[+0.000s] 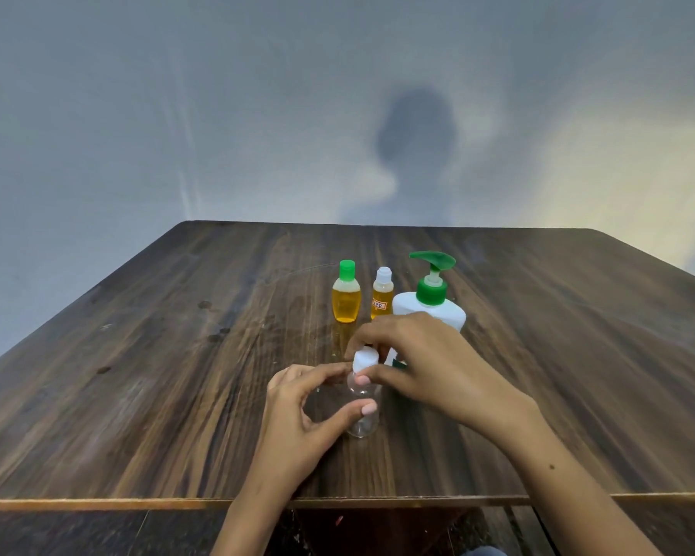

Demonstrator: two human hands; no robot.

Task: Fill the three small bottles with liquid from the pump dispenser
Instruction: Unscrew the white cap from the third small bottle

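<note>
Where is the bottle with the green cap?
In the head view, the green-capped bottle stands mid-table, left of the labelled bottle and pump dispenser.

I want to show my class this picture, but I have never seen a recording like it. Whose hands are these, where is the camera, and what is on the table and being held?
There is no machine here: a person wears a wide-angle camera on the head, looking forward and down, so the single picture shows their own arms.

On the wooden table stand a white pump dispenser with a green pump, a small bottle with a green cap and an uncapped small bottle, both holding yellow liquid.

The left hand grips a clear small bottle that looks empty. The right hand pinches its white cap with its fingers.
</note>
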